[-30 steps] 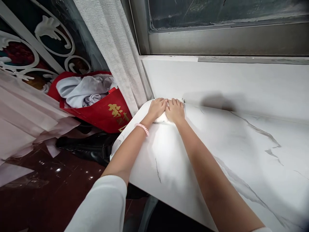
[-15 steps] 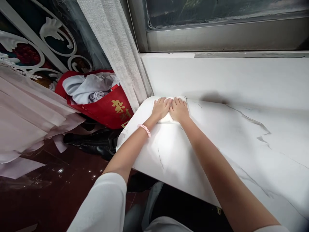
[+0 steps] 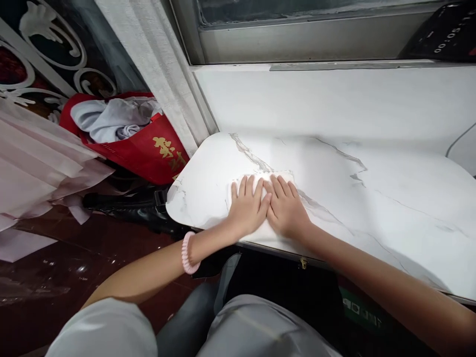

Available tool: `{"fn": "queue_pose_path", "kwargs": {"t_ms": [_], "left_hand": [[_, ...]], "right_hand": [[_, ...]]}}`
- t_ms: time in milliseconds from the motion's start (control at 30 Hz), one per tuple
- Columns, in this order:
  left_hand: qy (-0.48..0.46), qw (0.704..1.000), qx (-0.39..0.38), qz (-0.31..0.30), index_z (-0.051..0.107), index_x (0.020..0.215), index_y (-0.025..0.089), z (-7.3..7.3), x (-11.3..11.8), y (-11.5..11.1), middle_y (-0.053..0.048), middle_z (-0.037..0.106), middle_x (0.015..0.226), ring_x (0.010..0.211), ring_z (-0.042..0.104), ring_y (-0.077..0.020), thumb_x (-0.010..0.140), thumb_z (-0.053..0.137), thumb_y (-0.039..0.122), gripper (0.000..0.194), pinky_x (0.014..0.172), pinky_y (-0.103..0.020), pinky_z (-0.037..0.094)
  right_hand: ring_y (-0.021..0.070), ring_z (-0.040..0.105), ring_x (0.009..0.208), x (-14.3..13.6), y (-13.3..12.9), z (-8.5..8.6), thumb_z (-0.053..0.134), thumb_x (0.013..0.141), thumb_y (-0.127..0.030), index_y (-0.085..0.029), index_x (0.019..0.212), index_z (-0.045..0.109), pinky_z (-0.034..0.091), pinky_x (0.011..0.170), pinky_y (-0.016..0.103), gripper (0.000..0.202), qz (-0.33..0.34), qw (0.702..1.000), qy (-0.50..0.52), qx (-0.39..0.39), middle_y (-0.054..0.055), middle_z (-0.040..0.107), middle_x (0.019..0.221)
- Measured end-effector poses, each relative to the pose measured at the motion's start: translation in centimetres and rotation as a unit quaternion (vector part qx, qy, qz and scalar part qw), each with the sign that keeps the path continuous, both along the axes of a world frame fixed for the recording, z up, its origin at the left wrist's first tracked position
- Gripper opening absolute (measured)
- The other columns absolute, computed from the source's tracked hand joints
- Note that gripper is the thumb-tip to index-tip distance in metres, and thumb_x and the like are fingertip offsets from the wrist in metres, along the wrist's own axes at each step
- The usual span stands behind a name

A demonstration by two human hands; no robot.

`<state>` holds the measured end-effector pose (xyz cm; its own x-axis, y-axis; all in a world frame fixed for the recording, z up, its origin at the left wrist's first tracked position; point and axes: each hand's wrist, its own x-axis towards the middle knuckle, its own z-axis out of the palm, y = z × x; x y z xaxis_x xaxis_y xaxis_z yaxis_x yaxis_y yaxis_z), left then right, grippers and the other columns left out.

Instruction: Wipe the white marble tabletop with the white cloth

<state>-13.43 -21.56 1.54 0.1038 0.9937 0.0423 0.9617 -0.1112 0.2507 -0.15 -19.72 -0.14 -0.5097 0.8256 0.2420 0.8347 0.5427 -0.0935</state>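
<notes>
My left hand (image 3: pixel 247 207) and my right hand (image 3: pixel 285 209) lie flat, side by side, with thumbs meeting. Both press down on a white cloth (image 3: pixel 265 232) near the front edge of a white marble-patterned table (image 3: pixel 208 173). The fingers are stretched out and point away from me. Most of the cloth is hidden under my palms; its far edge shows beyond my fingertips. A pink coiled band (image 3: pixel 189 253) circles my left wrist.
Left of the table, a red bag (image 3: pixel 137 158) holds pale fabric, with a black bag (image 3: pixel 130 206) below. A light curtain (image 3: pixel 159 64) hangs at the corner. On the window ledge at right stands a dark timer display (image 3: pixel 451 34). A white wall closes off the back.
Both hands have slid the cloth from the table's far edge toward me, close to the front edge. My elbows are more bent, and the view has shifted to the right.
</notes>
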Motion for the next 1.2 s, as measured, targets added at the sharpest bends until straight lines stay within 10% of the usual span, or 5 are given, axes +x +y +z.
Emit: {"fn": "queue_pose_path", "kwargs": {"t_ms": [133, 267, 567, 767, 1200], "left_hand": [[-0.012, 0.998, -0.015, -0.065, 0.025, 0.151, 0.012, 0.1, 1.4, -2.6, -0.016, 0.021, 0.159, 0.148, 0.009, -0.0300, 0.102, 0.014, 0.047, 0.061, 0.119, -0.056, 0.009], [-0.026, 0.996, -0.012, -0.088, 0.029, 0.149, 0.011, 0.1, 2.6, -0.6, -0.017, 0.025, 0.157, 0.148, 0.011, -0.0304, 0.102, 0.013, 0.048, 0.062, 0.119, -0.055, 0.008], [-0.082, 0.991, 0.065, -0.078, 0.049, 0.135, 0.023, -0.8, 6.6, 15.3, -0.008, 0.047, 0.144, 0.139, 0.034, -0.0216, 0.104, 0.018, 0.038, 0.046, 0.118, -0.047, 0.017], [-0.091, 0.985, 0.079, -0.120, 0.053, 0.130, 0.022, -0.9, 8.3, 22.2, -0.007, 0.052, 0.138, 0.134, 0.040, -0.0205, 0.104, 0.018, 0.035, 0.045, 0.116, -0.044, 0.023], [-0.037, 0.989, 0.096, -0.105, 0.048, 0.135, 0.021, -1.3, 9.1, 21.7, -0.009, 0.045, 0.147, 0.139, 0.034, -0.0229, 0.104, 0.021, 0.037, 0.045, 0.116, -0.047, 0.023]], "right_hand": [[0.0318, 0.024, 0.144, 2.5, -3.1, 0.2, 0.026, 0.095, -0.028, -0.008, 0.147, 0.038, 0.022, 0.116, 0.051, 0.057, -0.007, 1.000, -0.008, -0.009, 0.017, 0.034, 0.155], [0.0294, 0.023, 0.145, 3.7, -1.3, 0.3, 0.026, 0.095, -0.031, -0.010, 0.147, 0.037, 0.022, 0.116, 0.049, 0.057, -0.038, 0.998, -0.010, -0.048, 0.015, 0.033, 0.156], [0.0295, 0.042, 0.131, 5.5, 13.9, 0.1, 0.024, 0.095, -0.031, -0.016, 0.128, 0.052, 0.030, 0.108, 0.050, 0.046, -0.149, 0.984, 0.098, -0.024, 0.014, 0.053, 0.138], [0.0302, 0.044, 0.126, 6.8, 19.3, 0.2, 0.027, 0.094, -0.030, -0.016, 0.122, 0.056, 0.029, 0.107, 0.048, 0.043, -0.207, 0.970, 0.127, -0.015, 0.013, 0.057, 0.132], [0.0286, 0.036, 0.137, 7.7, 19.0, 0.2, 0.025, 0.095, -0.028, -0.014, 0.130, 0.054, 0.027, 0.111, 0.048, 0.047, -0.187, 0.977, 0.099, -0.017, 0.013, 0.047, 0.146]]}}
